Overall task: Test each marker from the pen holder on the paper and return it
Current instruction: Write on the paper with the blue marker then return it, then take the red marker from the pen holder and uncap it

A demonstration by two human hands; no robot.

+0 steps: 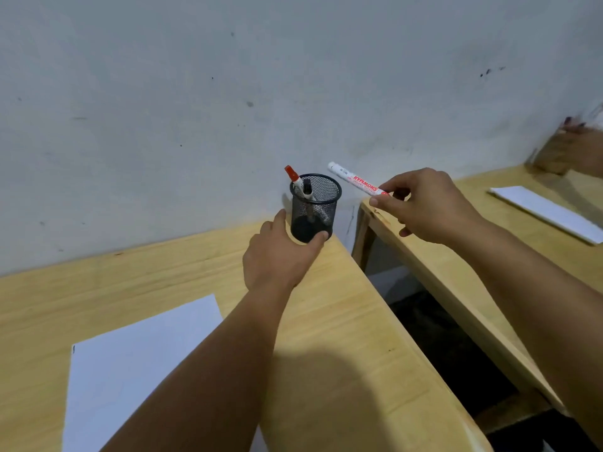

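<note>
A black mesh pen holder [318, 199] stands near the far right corner of my wooden table [342, 321], close to the wall. My left hand [280, 256] grips its base with thumb and fingers around it. Inside lean a red-capped marker [293, 178] and a black-capped marker [307, 188]. My right hand [424, 207] pinches a white marker with red lettering [354, 180] at its near end, holding it tilted in the air just right of the holder's rim. A white sheet of paper [130, 370] lies on the table at lower left, partly under my left forearm.
A gap with a dark floor [450, 347] separates my table from a second wooden table [489, 230] on the right, which carries another white sheet [548, 213]. Another person's hand [574, 148] shows at the far right. A pale wall [228, 93] rises behind.
</note>
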